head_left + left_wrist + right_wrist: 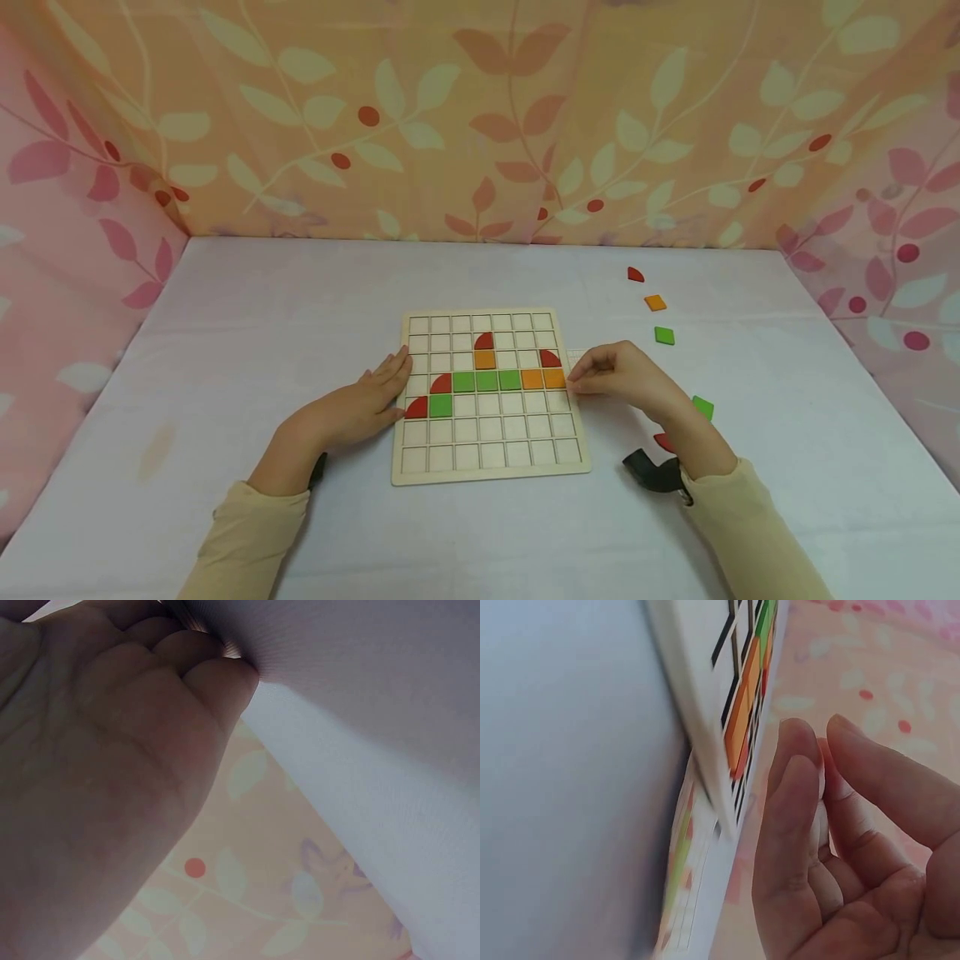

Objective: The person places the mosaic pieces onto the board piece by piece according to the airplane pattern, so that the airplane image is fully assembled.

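A wooden grid board [491, 429] lies on the table, with red quarter-round tiles [550, 359], orange square tiles [532, 379] and green square tiles [487, 381] in some of its cells. My left hand [356, 410] rests against the board's left edge, fingers extended. At the right edge, beside the end orange tile, is my right hand [626, 379]. Its thumb and fingers are loosely bent, and the right wrist view shows a gap with nothing visible between them. A printed sheet [686, 877] sticks out from under the board. The left wrist view shows mostly my palm [112, 765].
Right of the board lie a loose red quarter-round tile [636, 274], an orange square [656, 302] and a green square [664, 336]. Another green square [702, 407] and a red tile [663, 442] are partly behind my right forearm. A patterned cloth [480, 125] backs the white table.
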Available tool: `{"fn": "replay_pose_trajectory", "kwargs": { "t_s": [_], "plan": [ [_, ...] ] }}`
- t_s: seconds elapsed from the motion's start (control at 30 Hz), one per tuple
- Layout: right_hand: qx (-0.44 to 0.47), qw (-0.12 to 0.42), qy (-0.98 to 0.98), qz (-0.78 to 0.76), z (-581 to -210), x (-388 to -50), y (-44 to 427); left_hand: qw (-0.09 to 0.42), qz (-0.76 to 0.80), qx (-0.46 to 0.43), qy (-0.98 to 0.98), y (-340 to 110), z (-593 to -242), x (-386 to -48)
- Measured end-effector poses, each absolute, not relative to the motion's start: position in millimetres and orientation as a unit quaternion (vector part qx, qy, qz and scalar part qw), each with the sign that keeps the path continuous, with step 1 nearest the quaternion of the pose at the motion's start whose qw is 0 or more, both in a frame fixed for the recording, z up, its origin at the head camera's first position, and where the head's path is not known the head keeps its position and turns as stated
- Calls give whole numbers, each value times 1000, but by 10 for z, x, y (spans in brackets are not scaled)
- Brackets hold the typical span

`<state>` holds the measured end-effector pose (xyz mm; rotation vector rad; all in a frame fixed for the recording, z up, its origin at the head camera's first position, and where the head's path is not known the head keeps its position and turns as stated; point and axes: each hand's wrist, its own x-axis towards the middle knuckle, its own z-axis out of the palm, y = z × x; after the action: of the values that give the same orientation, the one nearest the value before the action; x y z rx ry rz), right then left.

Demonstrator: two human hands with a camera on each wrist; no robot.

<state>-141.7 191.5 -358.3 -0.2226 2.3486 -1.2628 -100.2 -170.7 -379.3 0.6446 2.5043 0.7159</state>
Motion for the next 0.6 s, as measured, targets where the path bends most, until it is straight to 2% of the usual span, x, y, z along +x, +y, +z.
{"fn": "replay_pose_trajectory", "kwargs": {
  "t_s": [0.6],
  "plan": [
    [-55,203,875,-436,-3549,-1366,2308,233,259,224,910,-1697,-3784,-998]
  ]
}}
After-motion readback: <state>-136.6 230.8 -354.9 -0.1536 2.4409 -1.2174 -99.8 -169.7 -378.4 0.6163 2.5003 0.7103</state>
